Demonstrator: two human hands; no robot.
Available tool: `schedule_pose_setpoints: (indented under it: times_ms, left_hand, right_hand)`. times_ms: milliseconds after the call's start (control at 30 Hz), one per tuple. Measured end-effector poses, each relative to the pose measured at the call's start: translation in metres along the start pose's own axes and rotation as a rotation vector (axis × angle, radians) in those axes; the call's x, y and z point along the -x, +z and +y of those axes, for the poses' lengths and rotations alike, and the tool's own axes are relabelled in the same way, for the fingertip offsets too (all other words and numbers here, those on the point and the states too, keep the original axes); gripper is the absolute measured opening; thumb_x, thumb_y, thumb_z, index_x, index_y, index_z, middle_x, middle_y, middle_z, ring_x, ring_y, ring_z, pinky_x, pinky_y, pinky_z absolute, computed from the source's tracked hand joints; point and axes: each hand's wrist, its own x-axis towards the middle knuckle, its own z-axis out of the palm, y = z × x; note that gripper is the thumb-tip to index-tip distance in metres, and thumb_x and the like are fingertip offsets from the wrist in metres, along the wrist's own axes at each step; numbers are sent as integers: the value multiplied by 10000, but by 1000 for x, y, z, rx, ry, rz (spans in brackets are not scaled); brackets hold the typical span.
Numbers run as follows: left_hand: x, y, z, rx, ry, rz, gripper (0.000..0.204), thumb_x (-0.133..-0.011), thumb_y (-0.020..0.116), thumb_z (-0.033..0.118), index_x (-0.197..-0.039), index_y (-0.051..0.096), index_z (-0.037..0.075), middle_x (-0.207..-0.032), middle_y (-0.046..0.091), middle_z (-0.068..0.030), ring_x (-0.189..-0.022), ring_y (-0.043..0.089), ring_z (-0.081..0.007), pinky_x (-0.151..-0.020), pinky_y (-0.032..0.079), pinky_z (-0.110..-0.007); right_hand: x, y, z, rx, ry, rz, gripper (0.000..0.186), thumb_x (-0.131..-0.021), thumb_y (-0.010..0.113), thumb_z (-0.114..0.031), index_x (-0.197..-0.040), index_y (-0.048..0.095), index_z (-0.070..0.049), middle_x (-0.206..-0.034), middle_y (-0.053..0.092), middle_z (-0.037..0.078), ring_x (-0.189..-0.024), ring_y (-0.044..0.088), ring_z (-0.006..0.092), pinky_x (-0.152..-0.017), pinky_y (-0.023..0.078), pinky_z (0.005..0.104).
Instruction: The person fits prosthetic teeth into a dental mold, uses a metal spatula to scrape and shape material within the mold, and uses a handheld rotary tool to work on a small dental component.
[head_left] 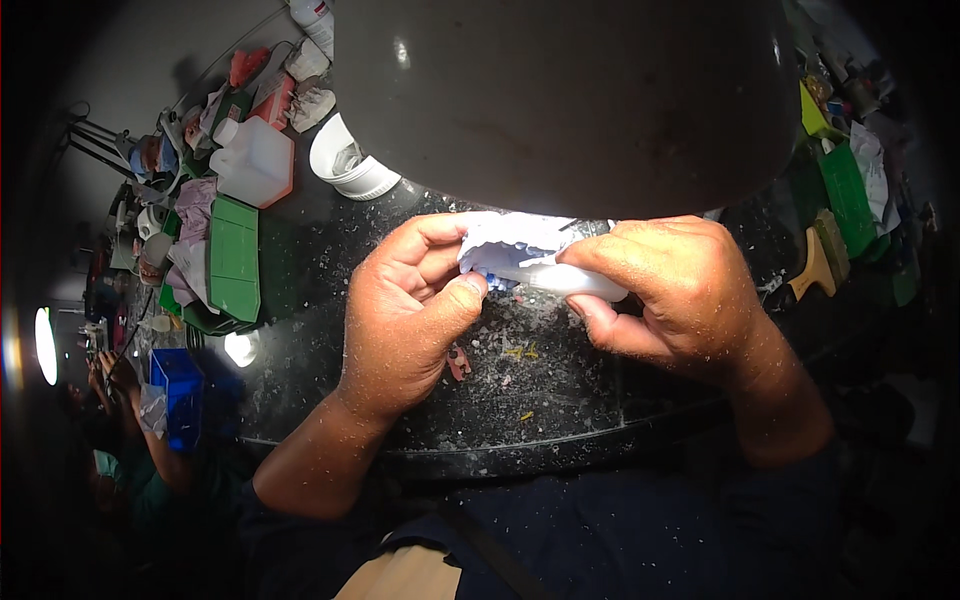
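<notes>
My left hand (400, 305) is closed around the left end of a white plaster dental cast (515, 230), its thumb pressing at the lower edge. Bluish parts (500, 282) show along the cast's underside, too small to make out. In my right hand (680, 285) is a tool with a thick white handle (580, 283), pinched between thumb and fingers. A thin tip runs from it leftward to the cast near my left thumb, where glare blurs it. The cast's right end is partly covered by my right fingers.
A large grey lamp shade (570, 100) hangs just beyond my hands. At left stand a white cup (365, 180), a plastic jug (255, 165), a green bin (233, 258) and a blue bin (180, 395); another person's hand (120, 370) is farther left. A wooden-handled brush (820, 262) lies right. White debris covers the dark table (560, 390).
</notes>
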Motion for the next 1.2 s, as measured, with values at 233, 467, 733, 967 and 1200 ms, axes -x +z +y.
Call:
schedule_pose_setpoints:
  times_ms: [233,467,733,967,1200]
  left_hand:
    - [1,4,2,-95,10,24,407,-1013,582,-42,-1418,579,-85,-1323,766,-229,-1264,742,-256,-1175,538,-419]
    - [2,6,4,-118,43,28,401,-1007,586,-63,-1408,585,-85,-1307,771,-226,-1258,742,-256,-1175,535,-414]
    - [2,6,2,-70,63,23,397,-1030,623,-64,-1422,563,-82,-1255,762,-214,-729,657,-32,-503,507,-173]
    - [3,5,0,-89,78,19,407,-1019,634,-74,-1422,585,-74,-1279,766,-205,-797,692,-47,-569,522,-176]
    - [1,8,-1,-79,128,35,401,-1013,644,-80,-1412,601,-68,-1296,767,-197,-1008,741,-100,-743,564,-189]
  right_hand:
    - [-1,-2,-1,12,-43,38,288,-821,865,-128,-1079,783,-31,-806,722,106,-681,724,285,-635,574,393]
    - [-3,-2,-3,29,-76,67,294,-806,869,-100,-1077,783,-26,-762,686,99,-623,688,269,-577,543,382]
    - [-3,-2,-5,42,-70,70,294,-801,879,-114,-1069,788,-36,-741,663,86,-612,671,255,-563,522,380]
    - [-3,-4,-8,62,-78,76,283,-818,869,-137,-1070,789,-37,-734,647,78,-598,648,246,-559,504,381]
    - [-2,-4,-8,29,-83,88,285,-827,860,-134,-1077,784,-21,-742,652,89,-600,649,255,-565,508,383]
